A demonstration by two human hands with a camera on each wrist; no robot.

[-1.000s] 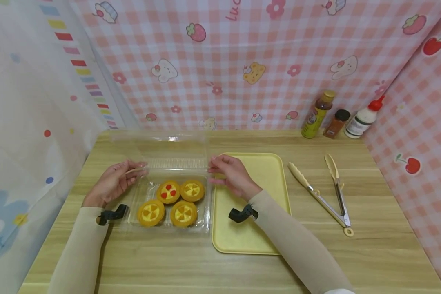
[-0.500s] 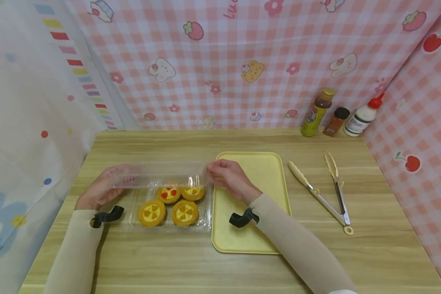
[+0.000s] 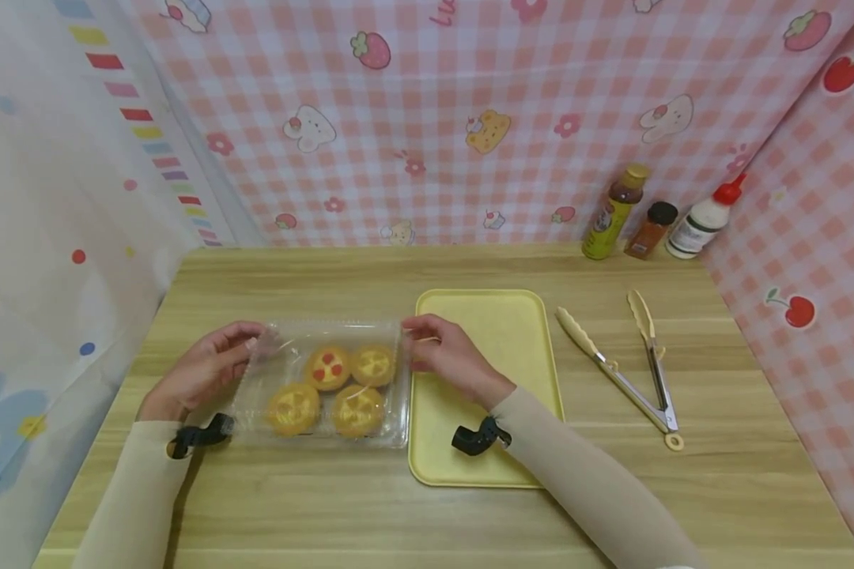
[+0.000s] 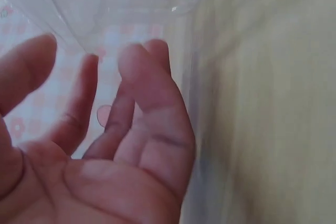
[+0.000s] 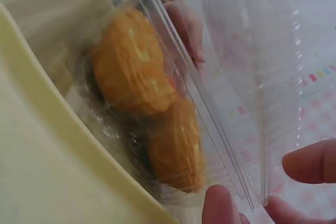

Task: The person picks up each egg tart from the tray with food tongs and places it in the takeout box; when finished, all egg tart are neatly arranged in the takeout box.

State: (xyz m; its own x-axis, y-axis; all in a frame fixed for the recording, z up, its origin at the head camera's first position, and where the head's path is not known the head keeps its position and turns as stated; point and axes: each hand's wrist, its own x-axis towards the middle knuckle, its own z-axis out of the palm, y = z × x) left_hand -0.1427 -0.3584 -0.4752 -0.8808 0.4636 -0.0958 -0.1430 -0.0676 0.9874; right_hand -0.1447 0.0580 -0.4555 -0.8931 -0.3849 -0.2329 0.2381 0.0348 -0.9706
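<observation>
A clear plastic clamshell box lies on the table with its lid lowered over several round golden tarts. One tart bears red heart shapes; another tart has yellow wedges. My left hand is at the box's back left corner, and in the left wrist view a fingertip meets the clear plastic edge. At the back right corner is my right hand. The right wrist view has its fingertips at the plastic rims, the thumb standing apart, and two tarts seen side-on.
Beside the box, under my right forearm, lies a yellow tray. Tongs rest spread farther right. A yellow-labelled bottle, a spice jar and a red-capped white bottle stand at the back right, near the checked cloth wall.
The lid has swung forward and down from standing open behind the tarts to covering them. My left hand has shifted slightly left; the right stays by the back right corner.
</observation>
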